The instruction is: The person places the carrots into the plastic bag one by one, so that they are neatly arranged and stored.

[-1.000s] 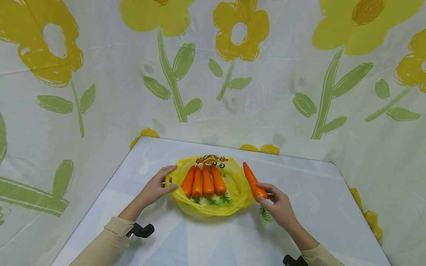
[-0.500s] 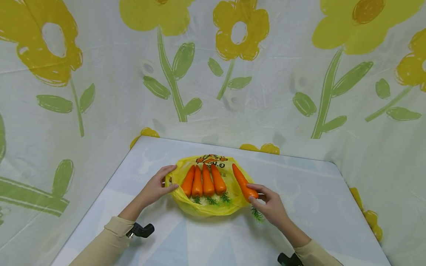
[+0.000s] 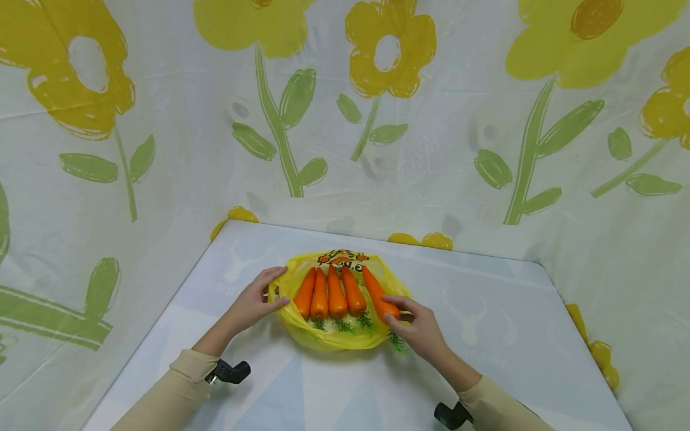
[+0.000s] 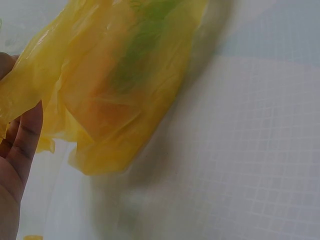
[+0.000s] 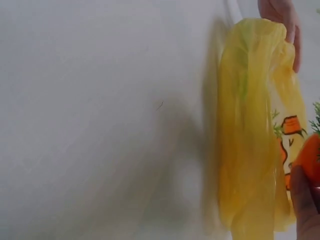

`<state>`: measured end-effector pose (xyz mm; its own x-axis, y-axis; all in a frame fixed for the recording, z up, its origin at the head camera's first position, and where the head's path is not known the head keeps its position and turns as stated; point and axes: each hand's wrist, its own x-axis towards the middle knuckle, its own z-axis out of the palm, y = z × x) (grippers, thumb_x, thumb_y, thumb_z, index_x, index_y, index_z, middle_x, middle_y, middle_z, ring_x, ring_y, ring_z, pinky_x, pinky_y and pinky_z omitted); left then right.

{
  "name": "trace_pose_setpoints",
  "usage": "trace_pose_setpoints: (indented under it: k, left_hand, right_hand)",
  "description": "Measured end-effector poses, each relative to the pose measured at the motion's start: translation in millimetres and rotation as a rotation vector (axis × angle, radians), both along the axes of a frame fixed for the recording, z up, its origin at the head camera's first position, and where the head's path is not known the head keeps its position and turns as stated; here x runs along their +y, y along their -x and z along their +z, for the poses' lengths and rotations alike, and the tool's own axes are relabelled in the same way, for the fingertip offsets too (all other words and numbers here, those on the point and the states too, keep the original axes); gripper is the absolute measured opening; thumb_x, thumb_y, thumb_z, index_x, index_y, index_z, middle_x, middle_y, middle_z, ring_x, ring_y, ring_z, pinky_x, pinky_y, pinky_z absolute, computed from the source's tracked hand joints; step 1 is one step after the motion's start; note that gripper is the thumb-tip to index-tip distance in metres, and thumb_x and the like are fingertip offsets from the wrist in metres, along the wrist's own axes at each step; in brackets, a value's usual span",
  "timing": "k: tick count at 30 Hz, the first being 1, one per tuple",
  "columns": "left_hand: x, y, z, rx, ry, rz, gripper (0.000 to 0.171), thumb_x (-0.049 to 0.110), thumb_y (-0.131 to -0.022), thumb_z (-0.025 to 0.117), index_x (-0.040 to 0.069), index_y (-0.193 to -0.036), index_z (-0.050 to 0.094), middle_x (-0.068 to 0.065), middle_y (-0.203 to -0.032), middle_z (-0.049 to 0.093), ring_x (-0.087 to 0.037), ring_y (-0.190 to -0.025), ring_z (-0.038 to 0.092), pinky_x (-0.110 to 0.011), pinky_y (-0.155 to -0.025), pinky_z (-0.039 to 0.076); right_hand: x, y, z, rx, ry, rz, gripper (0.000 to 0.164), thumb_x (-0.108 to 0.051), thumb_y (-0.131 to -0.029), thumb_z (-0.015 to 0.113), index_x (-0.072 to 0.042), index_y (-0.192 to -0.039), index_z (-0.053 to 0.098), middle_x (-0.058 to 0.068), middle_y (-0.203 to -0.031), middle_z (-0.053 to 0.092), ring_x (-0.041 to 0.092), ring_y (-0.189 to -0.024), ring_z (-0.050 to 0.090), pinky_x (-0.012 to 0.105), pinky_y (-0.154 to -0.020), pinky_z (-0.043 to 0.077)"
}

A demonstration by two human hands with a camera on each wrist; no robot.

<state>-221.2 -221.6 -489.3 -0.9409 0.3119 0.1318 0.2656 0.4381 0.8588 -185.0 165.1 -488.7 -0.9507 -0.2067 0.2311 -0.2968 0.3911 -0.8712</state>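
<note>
A yellow plastic bag [image 3: 323, 341] lies spread open on the table, with several orange carrots [image 3: 336, 293] side by side in it, green tops toward the person. My left hand [image 3: 260, 302] grips the bag's left rim between thumb and fingers; the left wrist view shows the thin yellow plastic [image 4: 115, 145] drawn up by that hand [image 4: 22, 145]. At the bag's right side, my right hand [image 3: 417, 329] pinches one more carrot [image 3: 377, 293] near its thick end, its tip over the bag. In the right wrist view this carrot [image 5: 311, 160] is partly cut off.
The pale table [image 3: 501, 335] carries the bag near its middle. Behind and beside it hang curtains [image 3: 442, 155] printed with yellow flowers. A black wrist device [image 3: 229, 372] sits on the left wrist and another [image 3: 453, 415] on the right.
My right hand has moved left with its carrot, from beside the bag to over its right part, near the other carrots. The left hand and the bag's left side have stayed put.
</note>
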Motion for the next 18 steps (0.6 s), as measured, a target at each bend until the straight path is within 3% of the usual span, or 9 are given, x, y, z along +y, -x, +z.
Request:
trace_pose_setpoints:
  k: [18]
  left_hand:
    - [0, 0.8, -2.1, -0.001, -0.014, -0.010, 0.072, 0.018, -0.093, 0.076, 0.003, -0.154, 0.041, -0.021, -0.156, 0.036, -0.043, -0.135, 0.046, -0.052, -0.104, 0.049]
  right_hand:
    - [-33, 21.4, 5.0, -0.059, -0.128, -0.074, 0.031, -0.018, -0.091, 0.077, -0.016, -0.122, 0.074, 0.003, -0.112, 0.073, 0.017, -0.098, 0.067, 0.029, -0.082, 0.060]
